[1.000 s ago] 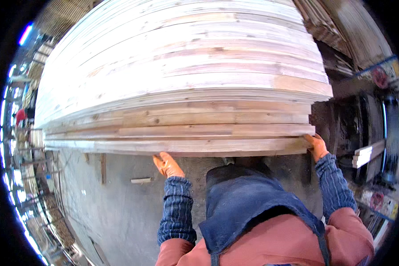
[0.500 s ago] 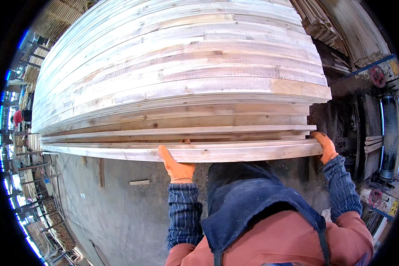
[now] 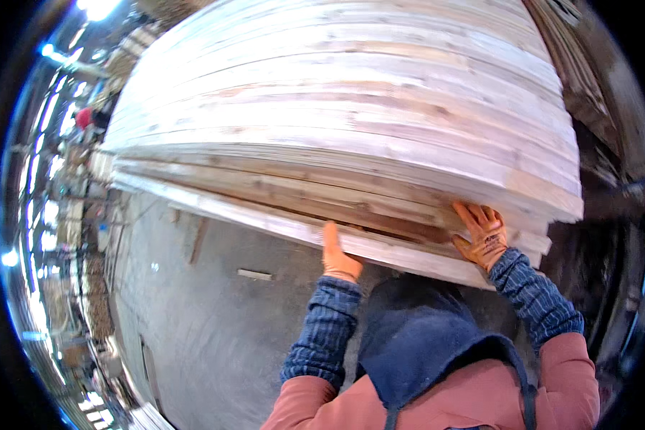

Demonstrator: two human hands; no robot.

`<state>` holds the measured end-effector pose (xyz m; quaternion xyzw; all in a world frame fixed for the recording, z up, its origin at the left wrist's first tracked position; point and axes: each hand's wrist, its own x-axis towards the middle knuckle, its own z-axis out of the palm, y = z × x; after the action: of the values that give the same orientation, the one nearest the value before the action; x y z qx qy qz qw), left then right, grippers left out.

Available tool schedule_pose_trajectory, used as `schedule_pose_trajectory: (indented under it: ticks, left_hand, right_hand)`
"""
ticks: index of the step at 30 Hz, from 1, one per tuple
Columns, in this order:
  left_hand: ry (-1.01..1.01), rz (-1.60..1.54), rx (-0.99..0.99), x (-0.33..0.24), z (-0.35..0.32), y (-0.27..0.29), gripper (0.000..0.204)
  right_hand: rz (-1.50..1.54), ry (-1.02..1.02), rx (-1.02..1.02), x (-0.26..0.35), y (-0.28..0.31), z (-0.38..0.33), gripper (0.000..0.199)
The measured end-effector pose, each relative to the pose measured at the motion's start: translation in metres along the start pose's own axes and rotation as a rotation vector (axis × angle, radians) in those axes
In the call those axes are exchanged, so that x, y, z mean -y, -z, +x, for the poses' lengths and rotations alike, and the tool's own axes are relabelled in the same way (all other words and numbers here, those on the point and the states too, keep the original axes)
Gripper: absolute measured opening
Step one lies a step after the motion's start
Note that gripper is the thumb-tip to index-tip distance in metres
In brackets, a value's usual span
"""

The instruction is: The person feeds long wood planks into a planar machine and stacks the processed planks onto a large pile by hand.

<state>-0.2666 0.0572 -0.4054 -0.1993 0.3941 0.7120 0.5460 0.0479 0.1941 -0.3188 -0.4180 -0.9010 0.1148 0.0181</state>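
Note:
A large stack of long pale wooden boards (image 3: 351,107) fills the upper middle. Along its near side, a lower ledge carries several more boards, and a long wooden board (image 3: 251,218) lies outermost there. My left hand (image 3: 342,259), in an orange glove, grips this outer board near its middle, thumb up over its face; the other fingers are hidden by the board. Toward the right end, my gloved right hand (image 3: 486,235) rests with spread fingers on the boards just under the stack's overhang, holding nothing.
A small wood offcut (image 3: 255,274) lies on the grey concrete floor (image 3: 208,337) to the left. Another person in red (image 3: 84,118) is far off at the left. More stacked timber (image 3: 577,79) stands at the upper right, with dark machinery below it.
My right hand has left the outer board's right end and moved inward onto the boards behind it, fingers spreading. The view has turned, so the stack now slants down to the right.

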Motion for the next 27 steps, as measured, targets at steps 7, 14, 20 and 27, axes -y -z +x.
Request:
schedule_pose_trajectory:
  ticks: [7,14,20,27]
  left_hand:
    - [-0.047,-0.077,0.035,0.006,0.009,0.004,0.059]
    - [-0.045,-0.103,0.008,0.008,0.002,0.0,0.057]
    - [-0.099,-0.147,0.201,0.005,-0.009,-0.004,0.088]
    - [-0.152,-0.159,0.219,0.002,-0.025,-0.007,0.105]
  right_hand:
    - [-0.249,0.025,0.424,0.019,0.012,0.048,0.09]
    - [-0.053,0.222,0.528,-0.019,0.023,0.061,0.079]
    - [0.479,0.217,0.394,-0.006,0.048,0.039,0.076]
    - [0.315,0.39,0.365,0.037,0.074,-0.019,0.07]
